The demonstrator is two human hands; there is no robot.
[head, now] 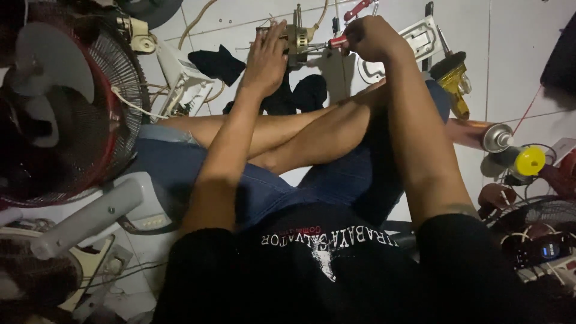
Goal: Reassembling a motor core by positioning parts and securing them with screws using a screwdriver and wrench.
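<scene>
Brass-coloured small fan motor with bare metal frame and shaft [297,37]: you are working on it on the white tiled floor [516,54], just beyond your crossed legs. Your left hand [265,57] is pressing flat against its left side, fingers extended and narrow together, steadying it. Your right hand [373,37] is gripping closed around the red-handled screwdriver [338,42], whose tip is pointing into the motor's right side.

Handling, as a judgement: the motor is looking dense and stiff for its size, likely heavy with windings, with hard metal edges and thin loose wires that are probably fragile. You are best taking hold of it by the frame plates, not by the wires or shaft. It is probably sliding easily on smooth tile, so bracing matters.

Surface and room: glossy tile, dimly lit, crowded.
- 1 red-rimmed round wire fan guard with pale blades [66,102], at your left.
- Black cloth pieces [219,63] lying near the motor.
- 1 white plastic fan housing panel [423,39], behind your right hand.
- 1 silver spray can with yellow cap [513,150], lying at your right.
- 1 yellow-bodied tool [454,81], near your right knee.
</scene>
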